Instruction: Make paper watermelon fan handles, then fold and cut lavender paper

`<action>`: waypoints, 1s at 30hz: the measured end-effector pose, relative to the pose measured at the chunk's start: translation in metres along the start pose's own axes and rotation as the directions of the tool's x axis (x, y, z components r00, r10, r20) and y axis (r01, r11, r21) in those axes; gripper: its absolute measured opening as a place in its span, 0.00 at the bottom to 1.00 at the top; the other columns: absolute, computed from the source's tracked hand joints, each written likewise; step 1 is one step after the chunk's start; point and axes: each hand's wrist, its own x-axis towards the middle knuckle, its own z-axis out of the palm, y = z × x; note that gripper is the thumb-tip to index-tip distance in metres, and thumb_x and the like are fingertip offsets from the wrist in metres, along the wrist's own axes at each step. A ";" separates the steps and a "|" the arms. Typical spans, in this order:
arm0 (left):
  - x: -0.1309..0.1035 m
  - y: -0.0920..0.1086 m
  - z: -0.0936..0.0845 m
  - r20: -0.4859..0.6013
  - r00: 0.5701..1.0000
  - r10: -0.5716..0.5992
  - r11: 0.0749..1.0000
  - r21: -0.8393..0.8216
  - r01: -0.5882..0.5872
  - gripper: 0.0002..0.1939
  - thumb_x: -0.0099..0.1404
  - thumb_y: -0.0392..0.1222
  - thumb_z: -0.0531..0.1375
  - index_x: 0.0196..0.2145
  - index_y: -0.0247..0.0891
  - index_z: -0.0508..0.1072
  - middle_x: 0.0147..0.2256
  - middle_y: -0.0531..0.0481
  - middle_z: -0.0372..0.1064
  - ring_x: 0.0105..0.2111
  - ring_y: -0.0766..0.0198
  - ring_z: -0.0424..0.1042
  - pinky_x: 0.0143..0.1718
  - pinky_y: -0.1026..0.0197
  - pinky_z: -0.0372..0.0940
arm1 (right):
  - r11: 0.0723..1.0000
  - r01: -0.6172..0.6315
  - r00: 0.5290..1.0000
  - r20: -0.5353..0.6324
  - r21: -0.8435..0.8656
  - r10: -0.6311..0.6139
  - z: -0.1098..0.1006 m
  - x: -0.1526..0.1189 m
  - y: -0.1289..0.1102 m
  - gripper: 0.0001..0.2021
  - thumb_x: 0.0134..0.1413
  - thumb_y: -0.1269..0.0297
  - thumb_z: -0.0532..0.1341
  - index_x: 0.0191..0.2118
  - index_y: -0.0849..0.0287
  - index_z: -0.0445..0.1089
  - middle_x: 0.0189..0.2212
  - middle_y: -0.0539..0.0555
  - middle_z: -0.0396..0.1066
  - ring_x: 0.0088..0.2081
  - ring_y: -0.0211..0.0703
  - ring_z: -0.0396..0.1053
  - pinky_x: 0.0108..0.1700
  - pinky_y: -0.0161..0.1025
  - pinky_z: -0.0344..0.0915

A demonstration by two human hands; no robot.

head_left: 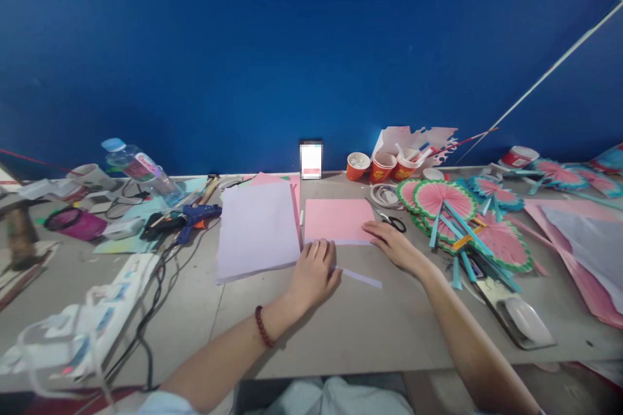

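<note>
A pink sheet of paper [338, 217] with a lilac strip along its near edge lies flat in the middle of the table. My left hand [315, 272] rests at its lower left corner, fingers lying flat and holding nothing. At the sheet's right edge, my right hand [392, 243] lies with its fingers stretched over the paper. A loose lilac strip [361, 278] is just right of my left hand. Left of the sheet sits a stack of lilac paper [260, 227]. Black-handled scissors [393, 220] lie beyond my right hand.
Pink and green paper fans [445, 201] spread to the right, near a white mouse [528, 319]. Red paper cups [357, 166] and a lit screen [311, 161] stand by the blue wall. At left are a bottle [141, 165], a blue glue gun [192, 220] and a power strip [114, 311].
</note>
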 end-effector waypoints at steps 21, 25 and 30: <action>0.001 0.003 -0.003 -0.023 0.999 -0.030 0.999 0.010 0.030 0.24 0.64 0.45 0.53 0.55 0.32 0.61 0.49 0.36 0.63 0.50 0.47 0.61 0.50 0.46 0.59 | 1.000 0.001 0.999 -0.034 -0.008 -0.001 0.005 -0.001 0.007 0.18 0.60 0.65 0.53 0.55 0.57 0.66 0.53 0.60 0.67 0.55 0.49 0.63 0.58 0.54 0.59; 0.001 -0.008 -0.010 0.007 1.000 0.018 1.000 0.003 -0.018 0.24 0.64 0.46 0.53 0.56 0.35 0.60 0.50 0.38 0.63 0.51 0.49 0.63 0.50 0.48 0.60 | 1.000 0.010 0.999 -0.053 -0.013 -0.011 0.006 -0.001 0.006 0.17 0.60 0.65 0.52 0.53 0.56 0.68 0.53 0.60 0.67 0.55 0.50 0.64 0.57 0.54 0.60; -0.004 -0.039 -0.038 -0.018 1.000 -0.010 0.992 0.122 0.013 0.28 0.64 0.46 0.53 0.60 0.37 0.56 0.59 0.38 0.56 0.60 0.48 0.54 0.57 0.47 0.54 | 0.999 0.024 0.997 -0.075 -0.030 -0.027 0.009 0.001 0.004 0.17 0.60 0.67 0.51 0.52 0.58 0.69 0.51 0.61 0.68 0.53 0.50 0.65 0.56 0.52 0.61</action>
